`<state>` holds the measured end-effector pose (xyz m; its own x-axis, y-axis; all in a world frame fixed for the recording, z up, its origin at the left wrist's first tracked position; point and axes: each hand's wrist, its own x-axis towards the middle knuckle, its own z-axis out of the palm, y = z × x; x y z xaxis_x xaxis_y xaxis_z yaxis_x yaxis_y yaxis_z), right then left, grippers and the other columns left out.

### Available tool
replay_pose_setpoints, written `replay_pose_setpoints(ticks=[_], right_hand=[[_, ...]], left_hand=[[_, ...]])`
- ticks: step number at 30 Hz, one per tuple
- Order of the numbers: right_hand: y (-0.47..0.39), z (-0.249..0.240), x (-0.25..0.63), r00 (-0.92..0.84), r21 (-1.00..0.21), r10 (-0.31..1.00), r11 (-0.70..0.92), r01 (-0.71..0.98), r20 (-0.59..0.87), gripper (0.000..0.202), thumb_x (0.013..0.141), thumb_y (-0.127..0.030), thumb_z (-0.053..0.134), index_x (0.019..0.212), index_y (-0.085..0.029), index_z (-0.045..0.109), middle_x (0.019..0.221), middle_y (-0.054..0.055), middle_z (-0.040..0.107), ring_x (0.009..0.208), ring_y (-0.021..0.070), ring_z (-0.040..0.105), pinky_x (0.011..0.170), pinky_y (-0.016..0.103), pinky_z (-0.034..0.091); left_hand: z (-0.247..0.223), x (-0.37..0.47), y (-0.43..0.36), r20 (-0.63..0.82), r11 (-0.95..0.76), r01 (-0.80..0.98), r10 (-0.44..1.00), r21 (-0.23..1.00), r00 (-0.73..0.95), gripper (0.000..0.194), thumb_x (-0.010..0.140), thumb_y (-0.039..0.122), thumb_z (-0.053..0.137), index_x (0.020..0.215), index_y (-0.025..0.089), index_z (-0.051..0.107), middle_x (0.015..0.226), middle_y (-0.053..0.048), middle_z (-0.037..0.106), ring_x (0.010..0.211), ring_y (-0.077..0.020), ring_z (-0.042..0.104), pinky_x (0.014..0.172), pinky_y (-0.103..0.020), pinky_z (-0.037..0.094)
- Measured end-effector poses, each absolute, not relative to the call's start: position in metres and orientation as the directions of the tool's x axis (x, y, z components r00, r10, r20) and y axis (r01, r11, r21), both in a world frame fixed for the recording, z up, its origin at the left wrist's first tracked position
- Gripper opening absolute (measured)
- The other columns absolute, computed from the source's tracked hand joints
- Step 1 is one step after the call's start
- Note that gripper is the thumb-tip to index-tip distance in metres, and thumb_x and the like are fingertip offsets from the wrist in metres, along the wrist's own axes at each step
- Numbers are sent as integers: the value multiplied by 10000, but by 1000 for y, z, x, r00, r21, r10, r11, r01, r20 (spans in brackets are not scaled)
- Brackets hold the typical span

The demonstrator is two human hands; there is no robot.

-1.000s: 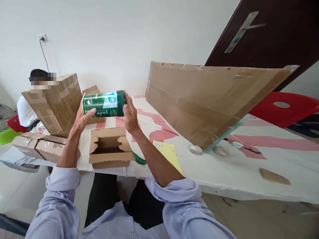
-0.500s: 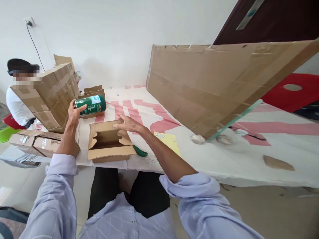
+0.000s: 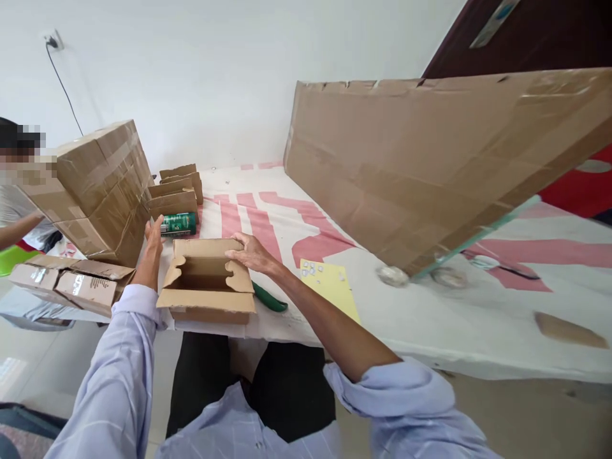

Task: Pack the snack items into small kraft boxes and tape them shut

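A green can [image 3: 178,224] lies on its side on the white and pink table cover [image 3: 287,217], just behind a small open cardboard box [image 3: 205,299] at the table's front edge. My left hand [image 3: 153,239] is at the can's left end, fingers up and apart, touching it or just off it. My right hand [image 3: 248,250] rests flat on the box's back edge and right flap. The box looks hollow inside.
A large cardboard sheet [image 3: 406,172] leans across the table's right half. A big taped carton [image 3: 95,185], flattened cartons [image 3: 71,280] and small folded boxes [image 3: 176,191] crowd the left. A green-handled tool [image 3: 270,298], yellow sheet [image 3: 329,284] and tape rolls [image 3: 392,275] lie nearby. Another person [image 3: 14,197] is at far left.
Both hands held the can up a second ago. My left hand carried it left and down onto the table behind the box; my right hand let go and dropped onto the box.
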<state>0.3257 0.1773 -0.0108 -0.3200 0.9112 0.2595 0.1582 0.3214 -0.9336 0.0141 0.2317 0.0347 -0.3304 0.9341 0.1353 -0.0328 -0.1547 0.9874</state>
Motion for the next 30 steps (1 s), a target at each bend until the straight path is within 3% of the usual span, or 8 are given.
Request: replay_pose_setpoints(ticks=[4,7,9,13,17,22,27,30], right_hand=[[188,-13,316,-248,-899,908,390,200,339,248,722,-409,668,802,-260,487,804,-19,576,778,202,548,697,334,447],[194,-14,306,-207,-866,890,448,224,407,250,732,-423,658,822,-263,489,813,-9,575,789,212,531,741,350,436],[197,-13,299,-187,-851,882,469,236,433,243,746,-416,659,850,-266,499,832,1,595,795,222,541,769,361,437],[200,-10,282,-177,-818,862,507,273,475,193,816,-396,647,929,-271,553,879,27,648,815,248,575,820,385,469],[205,-9,264,-203,-747,822,568,346,532,312,882,-371,635,1167,-243,643,1113,87,724,974,285,653,940,443,542],[210,-17,256,-216,-696,806,587,413,551,741,897,-345,668,1601,-190,498,1504,193,600,1415,351,566,1220,575,479],[208,-28,260,-148,-784,861,506,360,487,892,937,-427,649,1749,-232,336,1612,200,525,1533,380,496,1284,660,420],[209,-30,257,-189,-776,847,531,340,497,895,977,-471,613,1783,-259,285,1666,185,508,1568,371,479,1313,674,383]], left_hand=[[61,16,177,265,-265,65,854,962,-448,691,737,474,955,1344,247,715,1464,-140,705,1469,-346,595,1064,-394,576],[65,30,95,565,-458,334,707,824,-425,369,876,496,872,1171,288,796,1184,-56,784,1150,-262,732,966,-361,603],[55,44,42,639,-453,470,662,758,-392,184,925,462,838,1010,301,812,965,-19,775,889,-211,720,816,-334,592],[12,66,-6,446,-268,600,879,754,-169,247,919,476,789,764,284,791,753,-30,756,627,-211,639,630,-363,548],[-22,75,8,184,-20,721,971,692,-150,249,910,423,753,742,248,809,789,-77,811,742,-263,745,789,-403,580],[-38,87,26,134,47,737,974,674,-185,205,932,396,763,908,234,887,948,-134,867,1003,-332,811,942,-419,574],[-45,93,43,106,76,711,973,699,-208,278,976,470,735,1003,243,894,1059,-130,879,1130,-356,802,999,-425,572],[-45,86,61,107,84,692,968,717,-228,367,998,510,683,893,211,868,989,-133,874,1078,-352,811,974,-417,583]])
